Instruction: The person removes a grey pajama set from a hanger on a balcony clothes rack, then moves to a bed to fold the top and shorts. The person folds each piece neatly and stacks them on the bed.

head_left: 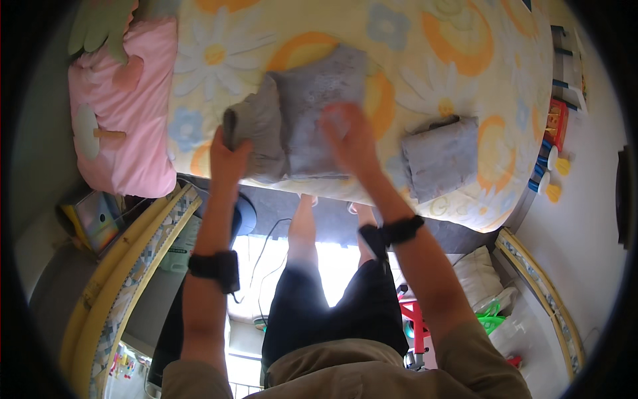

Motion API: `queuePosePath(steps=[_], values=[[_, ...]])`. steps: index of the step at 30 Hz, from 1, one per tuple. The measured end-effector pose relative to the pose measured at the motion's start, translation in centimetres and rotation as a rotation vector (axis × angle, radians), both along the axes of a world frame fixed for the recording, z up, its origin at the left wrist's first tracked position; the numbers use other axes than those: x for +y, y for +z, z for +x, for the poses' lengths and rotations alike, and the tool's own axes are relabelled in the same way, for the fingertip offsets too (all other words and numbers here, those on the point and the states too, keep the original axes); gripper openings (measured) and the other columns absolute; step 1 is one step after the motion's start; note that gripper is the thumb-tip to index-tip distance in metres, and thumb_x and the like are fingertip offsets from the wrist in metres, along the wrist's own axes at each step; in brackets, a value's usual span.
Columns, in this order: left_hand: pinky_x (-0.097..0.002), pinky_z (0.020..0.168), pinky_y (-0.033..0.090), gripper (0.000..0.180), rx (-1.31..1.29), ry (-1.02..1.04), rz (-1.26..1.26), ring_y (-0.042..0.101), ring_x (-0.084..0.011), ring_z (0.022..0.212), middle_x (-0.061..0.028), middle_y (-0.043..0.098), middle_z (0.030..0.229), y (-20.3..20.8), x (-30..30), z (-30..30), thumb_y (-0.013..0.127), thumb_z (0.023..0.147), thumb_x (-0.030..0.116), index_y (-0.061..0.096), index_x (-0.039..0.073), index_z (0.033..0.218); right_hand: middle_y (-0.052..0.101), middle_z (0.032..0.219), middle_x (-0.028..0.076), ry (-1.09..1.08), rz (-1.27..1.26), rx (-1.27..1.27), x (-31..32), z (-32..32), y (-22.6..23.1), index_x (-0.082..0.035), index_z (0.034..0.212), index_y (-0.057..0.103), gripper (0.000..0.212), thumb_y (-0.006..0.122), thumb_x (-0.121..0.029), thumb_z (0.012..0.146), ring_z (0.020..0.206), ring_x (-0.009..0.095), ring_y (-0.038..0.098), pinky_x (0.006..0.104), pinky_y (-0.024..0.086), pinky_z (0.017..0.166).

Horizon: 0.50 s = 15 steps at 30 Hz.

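A grey garment with a faint pattern lies on the bed before me, its left part turned over and bunched. Whether it is a top or trousers I cannot tell. At its lower left edge my left hand is closed on the cloth, thumb on top. My right hand, smeared by motion, is over the middle of the garment; its fingers do not show clearly. To the right lies a second grey garment, folded into a compact rectangle.
The bed has a yellow cover with flowers and orange rings. A pink pillow lies at the left, below a green plush piece. Padded yellow rails stand low at the left and right. A dark cable hangs near my legs.
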<state>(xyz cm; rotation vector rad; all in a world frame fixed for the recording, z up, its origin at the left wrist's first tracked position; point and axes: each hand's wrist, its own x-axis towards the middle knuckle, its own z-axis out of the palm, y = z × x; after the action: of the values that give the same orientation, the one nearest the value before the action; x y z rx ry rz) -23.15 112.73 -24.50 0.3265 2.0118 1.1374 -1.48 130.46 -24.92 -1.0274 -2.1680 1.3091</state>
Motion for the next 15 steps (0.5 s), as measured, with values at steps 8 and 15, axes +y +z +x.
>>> queuePosePath(steps=[8,15], values=[[-0.0351,0.096,0.050,0.053,0.769,-0.100,-0.111,0.063,-0.0269,0.109,-0.0143,0.064,0.123,-5.2,-3.1,-7.0,0.068,0.085,0.007,0.055,-0.001,0.136,0.065,0.126,0.020,0.109,0.263,-0.582,17.3,-4.6,-8.6,-0.010,0.129,0.064,0.066,0.083,-0.041,0.074,0.122,0.043,0.055,0.0517,0.046,0.105],[-0.0452,0.110,0.045,0.062,0.638,-0.757,0.246,0.051,-0.0398,0.133,-0.0171,0.045,0.153,-4.1,5.7,6.5,0.066,0.087,0.014,0.048,0.007,0.146,0.072,0.098,0.017,0.271,0.159,-0.578,17.5,-5.3,-5.9,-0.008,0.109,0.072,0.046,0.084,-0.034,0.074,0.106,0.035,0.066,0.0416,0.053,0.089]])
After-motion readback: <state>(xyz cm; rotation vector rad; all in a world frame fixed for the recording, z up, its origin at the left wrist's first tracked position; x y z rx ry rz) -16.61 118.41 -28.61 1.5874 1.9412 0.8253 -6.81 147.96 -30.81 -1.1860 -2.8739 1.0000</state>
